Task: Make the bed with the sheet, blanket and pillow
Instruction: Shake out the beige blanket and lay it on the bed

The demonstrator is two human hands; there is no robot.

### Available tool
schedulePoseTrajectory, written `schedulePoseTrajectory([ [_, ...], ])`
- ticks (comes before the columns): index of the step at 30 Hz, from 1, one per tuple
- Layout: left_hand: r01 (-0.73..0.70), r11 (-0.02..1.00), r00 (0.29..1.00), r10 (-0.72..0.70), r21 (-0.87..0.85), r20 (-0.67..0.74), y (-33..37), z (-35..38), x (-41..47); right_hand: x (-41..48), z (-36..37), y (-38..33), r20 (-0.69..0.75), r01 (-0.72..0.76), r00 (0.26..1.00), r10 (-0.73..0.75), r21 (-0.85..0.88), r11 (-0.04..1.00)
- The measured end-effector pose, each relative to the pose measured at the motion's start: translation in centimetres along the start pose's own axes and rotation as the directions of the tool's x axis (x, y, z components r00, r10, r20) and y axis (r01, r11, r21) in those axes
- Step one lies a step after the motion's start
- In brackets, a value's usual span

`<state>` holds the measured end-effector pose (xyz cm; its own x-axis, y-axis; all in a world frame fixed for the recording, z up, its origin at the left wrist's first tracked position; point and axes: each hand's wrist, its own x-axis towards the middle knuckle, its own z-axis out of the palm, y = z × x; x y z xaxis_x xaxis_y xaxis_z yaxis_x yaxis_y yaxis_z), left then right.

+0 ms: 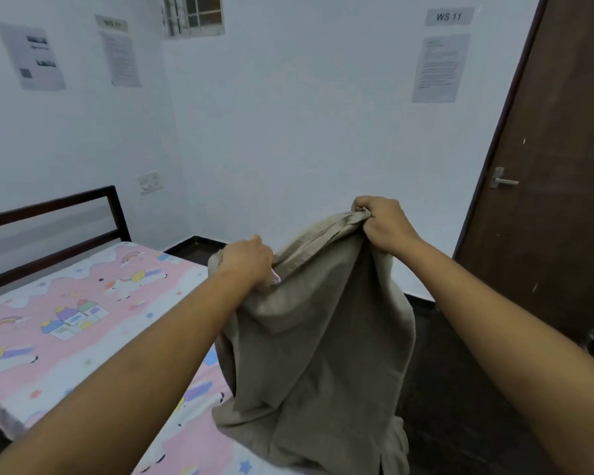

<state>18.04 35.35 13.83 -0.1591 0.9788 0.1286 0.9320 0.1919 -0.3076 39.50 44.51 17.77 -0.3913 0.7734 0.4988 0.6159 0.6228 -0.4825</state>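
Observation:
A beige cloth (318, 341), a pillowcase or blanket, hangs in front of me over the bed's right edge. My left hand (246, 264) grips its upper left edge, with a bit of pink fabric showing at the fingers. My right hand (383, 222) is closed on its bunched top corner, held higher. The bed (83, 323) lies to the left, covered by a pink and white sheet printed with unicorns, rainbows and houses. The cloth's bottom rests on the sheet near the bed's edge. No pillow is plainly visible.
A dark metal headboard (48, 231) stands at the left against the white wall. A brown door (549, 186) with a metal handle is at the right. Dark floor (460, 389) runs between the bed and the door. Papers hang on the walls.

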Motion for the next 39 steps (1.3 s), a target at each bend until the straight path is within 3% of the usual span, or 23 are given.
schedulePoseTrajectory([
  [2,0.030,0.999,1.000,-0.029,0.028,-0.009,-0.7,0.5,0.8,-1.1,-0.1,0.6,0.107,-0.031,0.994,0.024,0.060,0.998],
  [6,0.034,0.999,0.995,-0.036,-0.019,-0.094,-1.4,2.7,1.5,-3.8,0.6,1.9,0.437,0.042,0.899,0.019,-0.130,0.991],
  [8,-0.031,0.977,0.993,0.005,-0.210,-0.120,-1.3,4.0,1.9,-5.5,1.8,2.2,0.535,0.114,0.845,0.019,-0.214,0.970],
  [10,-0.093,0.882,0.990,0.032,-0.462,-0.140,-1.1,5.4,2.1,-7.0,3.4,2.3,0.617,0.124,0.783,0.074,-0.272,0.954],
  [12,-0.151,0.833,0.984,0.077,-0.532,-0.158,-0.8,6.7,2.6,-8.1,5.8,2.7,0.685,0.164,0.699,0.205,-0.433,0.886],
  [15,-0.248,0.889,0.968,0.210,-0.385,-0.137,-0.1,8.1,3.1,-9.2,8.7,3.6,0.648,0.223,0.639,0.415,-0.672,0.706],
  [17,-0.322,0.907,0.946,0.299,-0.273,-0.123,-0.1,9.4,3.7,-8.7,9.5,4.1,0.590,0.161,0.630,0.504,-0.735,0.659],
  [20,-0.432,0.891,0.901,0.431,-0.140,-0.041,-0.9,12.1,4.5,-7.6,10.5,4.9,0.566,-0.037,0.583,0.583,-0.698,0.715],
  [23,-0.517,0.855,0.845,0.516,-0.032,0.139,-2.3,15.2,5.7,-7.3,13.1,5.2,0.581,-0.213,0.581,0.570,-0.567,0.796],
  [27,-0.558,0.818,0.827,0.532,0.143,0.184,-3.4,18.4,7.3,-7.2,17.2,4.9,0.552,-0.368,0.628,0.548,-0.410,0.834],
  [30,-0.504,0.852,0.855,0.469,0.142,0.223,-4.0,20.7,8.8,-7.1,19.4,4.0,0.557,-0.464,0.626,0.546,-0.297,0.835],
  [33,-0.467,0.883,0.865,0.446,0.043,0.227,-4.5,22.4,9.8,-7.6,20.8,3.6,0.654,-0.509,0.468,0.594,-0.350,0.786],
  [36,-0.389,0.915,0.847,0.400,-0.105,0.350,-3.7,24.2,9.7,-8.8,22.2,3.9,0.699,-0.410,0.202,0.686,-0.576,0.707],
  [38,-0.316,0.913,0.770,0.406,-0.258,0.493,-2.5,24.9,9.4,-9.5,23.1,4.1,0.654,-0.297,0.011,0.756,-0.720,0.627],
  [39,-0.251,0.880,0.708,0.451,-0.403,0.544,-1.9,25.0,9.6,-9.6,23.2,4.2,0.622,-0.275,-0.024,0.782,-0.757,0.593],
])
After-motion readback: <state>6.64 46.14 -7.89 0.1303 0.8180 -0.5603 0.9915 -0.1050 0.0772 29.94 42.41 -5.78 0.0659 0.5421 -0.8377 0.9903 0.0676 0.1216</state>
